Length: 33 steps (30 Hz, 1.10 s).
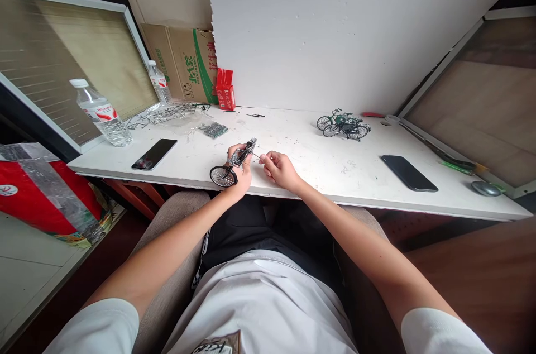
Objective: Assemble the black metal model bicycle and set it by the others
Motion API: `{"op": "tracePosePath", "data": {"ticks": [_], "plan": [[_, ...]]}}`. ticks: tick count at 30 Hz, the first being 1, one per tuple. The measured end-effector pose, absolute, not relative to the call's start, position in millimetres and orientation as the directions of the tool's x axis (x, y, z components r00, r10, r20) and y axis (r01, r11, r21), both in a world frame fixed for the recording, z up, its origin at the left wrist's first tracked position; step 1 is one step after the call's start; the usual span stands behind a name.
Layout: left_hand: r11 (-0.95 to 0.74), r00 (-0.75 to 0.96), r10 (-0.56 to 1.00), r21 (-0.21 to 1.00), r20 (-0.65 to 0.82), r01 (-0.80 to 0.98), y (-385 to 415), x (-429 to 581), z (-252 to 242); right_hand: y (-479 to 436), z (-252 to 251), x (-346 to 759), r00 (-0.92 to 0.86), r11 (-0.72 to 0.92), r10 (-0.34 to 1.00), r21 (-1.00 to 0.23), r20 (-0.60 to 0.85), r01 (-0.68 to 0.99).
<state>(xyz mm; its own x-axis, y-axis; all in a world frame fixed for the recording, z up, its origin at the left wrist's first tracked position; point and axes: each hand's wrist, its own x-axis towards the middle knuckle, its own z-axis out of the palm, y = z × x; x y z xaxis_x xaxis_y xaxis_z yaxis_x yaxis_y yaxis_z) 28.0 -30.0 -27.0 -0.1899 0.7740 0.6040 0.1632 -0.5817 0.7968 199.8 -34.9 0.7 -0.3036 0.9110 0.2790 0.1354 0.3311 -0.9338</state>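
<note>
A small black model bicycle (239, 157) is held just above the table's front edge, tilted, with its one visible spoked wheel toward me. My left hand (242, 178) is closed around its frame from behind and below. To its right, my right hand (278, 168) pinches a thin dark rod (256, 155), perhaps a small screwdriver. The rod's far end points at the model's frame; whether it touches I cannot tell. Part of the frame is hidden by my left fingers.
Two finished-looking model bicycles (343, 124) stand at the back right. Phones lie left (154, 154) and right (408, 172). A water bottle (103, 114), a bagged set of parts (215, 130), loose part frames (171, 114), a red box (225, 89) and a mouse (486, 189) sit around the table.
</note>
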Motion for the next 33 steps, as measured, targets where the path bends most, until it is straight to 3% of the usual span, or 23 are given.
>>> {"op": "tracePosePath", "data": {"ticks": [11,15,18,20,27,33], "plan": [[-0.496,-0.198,0.853,0.868,0.482,-0.021,-11,22,-23,-25,6,208,-0.309,0.242,0.93,-0.965,0.201,0.102],[-0.314,-0.174,0.941,0.939,0.288,-0.139,-11,19,-13,-21,7,214,-0.231,0.232,0.945,-0.973,0.231,-0.024],[-0.105,0.027,0.992,0.908,0.127,-0.406,-16,21,2,-18,9,219,-0.147,0.288,0.948,-0.957,0.282,0.02],[-0.009,0.161,0.982,0.875,0.099,-0.484,-21,21,15,-15,12,221,-0.089,0.334,0.941,-0.938,0.326,0.095],[0.274,0.403,0.913,0.82,-0.057,-0.503,-35,17,45,-18,25,226,-0.047,0.437,0.899,-0.886,0.435,0.155],[0.443,0.526,0.842,0.716,-0.124,-0.54,-40,15,55,-39,38,220,-0.194,0.616,0.786,-0.717,0.587,0.328]]}}
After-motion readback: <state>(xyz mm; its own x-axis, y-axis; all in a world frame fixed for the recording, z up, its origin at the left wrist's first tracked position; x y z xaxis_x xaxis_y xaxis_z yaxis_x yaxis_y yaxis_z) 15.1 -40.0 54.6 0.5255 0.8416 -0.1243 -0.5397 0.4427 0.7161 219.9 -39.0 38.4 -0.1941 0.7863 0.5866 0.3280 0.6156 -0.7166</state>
